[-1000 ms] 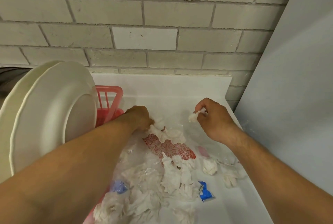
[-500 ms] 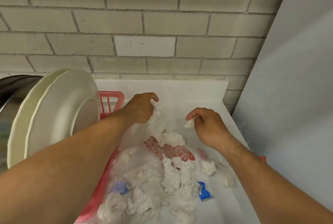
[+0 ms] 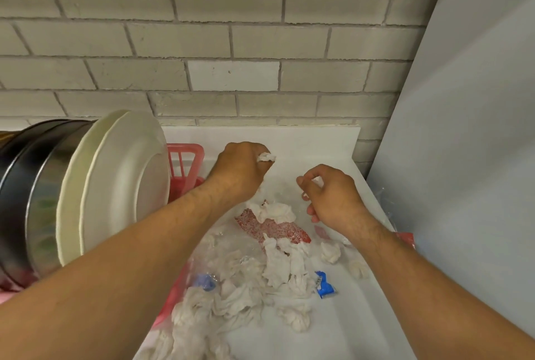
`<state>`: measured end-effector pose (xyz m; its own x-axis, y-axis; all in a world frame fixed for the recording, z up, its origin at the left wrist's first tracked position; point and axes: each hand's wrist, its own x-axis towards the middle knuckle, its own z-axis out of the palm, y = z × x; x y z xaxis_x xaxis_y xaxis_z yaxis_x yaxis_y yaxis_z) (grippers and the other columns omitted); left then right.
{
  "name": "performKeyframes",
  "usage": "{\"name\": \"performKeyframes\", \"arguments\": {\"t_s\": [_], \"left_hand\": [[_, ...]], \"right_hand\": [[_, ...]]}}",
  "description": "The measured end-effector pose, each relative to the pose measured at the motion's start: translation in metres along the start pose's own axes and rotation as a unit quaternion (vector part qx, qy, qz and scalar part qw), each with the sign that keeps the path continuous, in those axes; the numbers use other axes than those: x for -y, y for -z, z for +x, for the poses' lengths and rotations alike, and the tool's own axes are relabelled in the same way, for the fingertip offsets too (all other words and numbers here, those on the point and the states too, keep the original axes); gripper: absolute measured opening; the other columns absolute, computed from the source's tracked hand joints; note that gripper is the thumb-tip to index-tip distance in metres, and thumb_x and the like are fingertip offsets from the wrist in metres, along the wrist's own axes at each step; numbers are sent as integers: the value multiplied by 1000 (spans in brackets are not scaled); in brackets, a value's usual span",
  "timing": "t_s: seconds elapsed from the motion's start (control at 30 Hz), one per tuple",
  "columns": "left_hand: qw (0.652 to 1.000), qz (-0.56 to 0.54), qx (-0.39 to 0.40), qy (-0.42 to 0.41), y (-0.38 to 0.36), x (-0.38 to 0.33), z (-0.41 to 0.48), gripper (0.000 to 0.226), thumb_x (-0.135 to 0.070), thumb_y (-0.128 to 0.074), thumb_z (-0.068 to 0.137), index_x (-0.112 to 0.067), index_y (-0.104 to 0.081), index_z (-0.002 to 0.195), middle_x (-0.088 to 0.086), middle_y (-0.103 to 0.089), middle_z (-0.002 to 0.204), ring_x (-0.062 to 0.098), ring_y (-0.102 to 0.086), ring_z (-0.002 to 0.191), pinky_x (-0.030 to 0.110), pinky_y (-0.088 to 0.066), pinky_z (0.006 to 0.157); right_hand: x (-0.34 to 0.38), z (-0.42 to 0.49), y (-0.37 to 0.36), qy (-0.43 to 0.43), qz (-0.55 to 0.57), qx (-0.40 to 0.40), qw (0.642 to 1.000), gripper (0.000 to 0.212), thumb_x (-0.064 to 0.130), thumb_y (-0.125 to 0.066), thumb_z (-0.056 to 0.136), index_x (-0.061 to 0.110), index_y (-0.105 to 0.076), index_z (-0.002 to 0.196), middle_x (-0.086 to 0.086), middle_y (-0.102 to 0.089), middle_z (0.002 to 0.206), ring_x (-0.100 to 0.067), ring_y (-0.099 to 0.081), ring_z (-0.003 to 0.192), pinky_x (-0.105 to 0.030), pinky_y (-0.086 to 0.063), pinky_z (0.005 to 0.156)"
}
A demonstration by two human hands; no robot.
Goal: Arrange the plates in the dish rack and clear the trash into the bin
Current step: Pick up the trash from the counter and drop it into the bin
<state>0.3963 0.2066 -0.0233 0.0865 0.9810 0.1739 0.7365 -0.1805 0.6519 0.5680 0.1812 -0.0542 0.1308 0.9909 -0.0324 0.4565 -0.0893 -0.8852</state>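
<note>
Two white plates stand upright in the pink dish rack at the left. Crumpled white tissues, a red-and-white wrapper and a blue wrapper lie in a pile on the white counter, partly on clear plastic film. My left hand is raised over the far end of the pile and grips a crumpled tissue wad. My right hand hovers beside it with curled fingers and pinches a small tissue scrap, mostly hidden.
A shiny steel vessel lies behind the plates at the far left. A brick wall closes the back and a grey panel the right side. A blue cap and loose tissue balls sit around the pile.
My left hand has risen from the pile with a tissue wad and moved toward the wall. My right hand has kept its scrap and shifted slightly toward the left hand.
</note>
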Motion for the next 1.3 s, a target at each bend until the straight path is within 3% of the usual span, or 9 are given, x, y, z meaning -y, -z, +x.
{"name": "performKeyframes", "arguments": {"t_s": [0.17,0.3,0.5,0.63,0.83,0.9,1.03,1.13,1.3], "left_hand": [[998,28,41,-25,6,4,-24,22,-20,-46,98,-19,-64,86,6,-65,78,26,-63,67,35,-56,71],[996,68,53,-33,16,0,-44,36,-43,-64,86,-14,-58,66,2,-59,67,16,-53,58,29,-45,55],[996,0,41,-76,37,5,-95,65,-70,-55,76,-10,-50,53,3,-60,51,20,-48,44,30,-42,45],[991,-58,52,-109,58,18,-132,64,-58,-39,93,-13,-42,47,-6,-46,42,12,-42,38,22,-37,45],[975,-64,112,-182,101,68,-190,28,-30,-46,98,-17,-71,93,-13,-63,82,5,-57,70,19,-46,68],[970,-67,129,-197,119,91,-205,22,-25,-49,97,-26,-71,94,-12,-58,88,3,-52,78,18,-42,78],[978,-31,114,-174,142,121,-237,34,-32,-53,95,-12,-61,69,-3,-59,68,10,-52,60,28,-47,60],[980,-24,120,-154,152,130,-266,46,-46,-62,86,-6,-62,65,-10,-49,50,2,-45,44,17,-28,44],[969,30,190,-157,156,144,-305,27,-33,-78,75,-28,-60,96,-15,-54,106,7,-50,93,17,-40,67]], "right_hand": [[-1,-17,-2,19,-89,-17,996,26,32,-52,97,11,-66,96,-9,-68,78,-16,-57,55,-23,-45,51],[6,-45,-9,55,-160,-45,985,47,45,-47,97,6,-68,83,-8,-69,81,-22,-62,73,-30,-49,69],[22,-99,-32,58,-184,-66,979,57,45,-40,99,14,-45,52,2,-46,50,-13,-41,48,-27,-33,49],[25,-143,-57,52,-173,-85,980,55,40,-42,100,17,-42,51,3,-46,50,-12,-43,48,-25,-34,51],[38,-215,-116,28,-211,-75,974,34,27,-40,101,8,-63,85,-7,-66,81,-24,-62,78,-36,-51,70],[43,-238,-138,9,-190,-58,980,28,21,-42,100,9,-65,89,-5,-69,84,-17,-63,76,-24,-49,63],[50,-279,-171,11,-190,-54,980,27,18,-45,99,8,-66,87,-4,-68,80,-13,-62,73,-19,-45,60],[48,-308,-187,25,-217,-55,974,29,27,-46,99,13,-64,82,1,-63,76,-17,-57,72,-19,-40,58],[44,-351,-193,-15,-154,-6,988,25,28,-52,92,12,-63,77,3,-61,70,-15,-55,67,-29,-43,59]]}}
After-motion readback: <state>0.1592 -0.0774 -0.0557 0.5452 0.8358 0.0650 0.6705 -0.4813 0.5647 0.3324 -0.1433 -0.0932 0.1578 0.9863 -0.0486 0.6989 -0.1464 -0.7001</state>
